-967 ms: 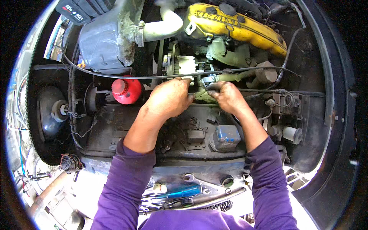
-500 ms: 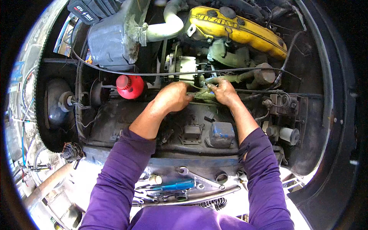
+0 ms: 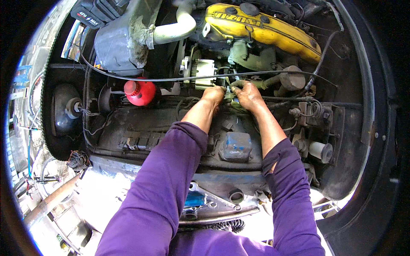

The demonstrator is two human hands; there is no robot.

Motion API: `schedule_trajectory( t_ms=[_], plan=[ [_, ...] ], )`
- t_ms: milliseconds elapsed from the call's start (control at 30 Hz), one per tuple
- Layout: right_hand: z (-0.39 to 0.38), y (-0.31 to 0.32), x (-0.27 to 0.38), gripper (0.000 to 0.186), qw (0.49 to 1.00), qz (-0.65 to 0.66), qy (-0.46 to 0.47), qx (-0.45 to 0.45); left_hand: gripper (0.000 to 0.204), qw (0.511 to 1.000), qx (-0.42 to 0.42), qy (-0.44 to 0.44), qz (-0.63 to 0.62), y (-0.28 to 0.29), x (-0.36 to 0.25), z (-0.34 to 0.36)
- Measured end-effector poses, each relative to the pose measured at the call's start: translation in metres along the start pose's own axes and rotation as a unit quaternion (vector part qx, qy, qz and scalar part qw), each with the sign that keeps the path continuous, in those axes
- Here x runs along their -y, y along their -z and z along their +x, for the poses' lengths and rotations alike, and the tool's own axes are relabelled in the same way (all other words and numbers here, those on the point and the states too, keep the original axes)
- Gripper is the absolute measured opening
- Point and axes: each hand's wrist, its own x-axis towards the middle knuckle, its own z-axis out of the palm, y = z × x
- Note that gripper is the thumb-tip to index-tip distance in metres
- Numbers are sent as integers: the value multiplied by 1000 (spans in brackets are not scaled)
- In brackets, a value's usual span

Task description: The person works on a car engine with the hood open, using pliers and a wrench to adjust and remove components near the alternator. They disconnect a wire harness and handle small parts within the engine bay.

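Alternator [image 3: 204, 73] sits just beyond your left hand [image 3: 214, 94], with your right hand [image 3: 249, 95] near it; fingers curl on both, but I cannot tell what they grasp.

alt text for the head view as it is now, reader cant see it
A person's left hand and right hand reach close together into an engine bay beside a pale ribbed part. A yellow cover lies beyond them, a red container to their left.
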Motion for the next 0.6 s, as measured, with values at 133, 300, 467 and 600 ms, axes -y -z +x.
schedule_trajectory(
  t_ms=[133, 300, 467, 600],
  plan=[
    [4, -3, -4, 24, 999, -13, 8, -29, 22, 925, 21, 78, -371, -11, 24, 6],
    [4, -1, -10, 23, 994, -70, 26, -79, 15, 944, 37, -45, -326, -19, 16, -6],
    [8, 3, -12, 26, 997, 32, -38, -64, 20, 953, 5, -120, -278, -21, 4, -10],
    [-29, 26, 12, 34, 992, -100, 39, -71, 26, 979, -34, -83, -181, -17, 0, -12]
  ],
)
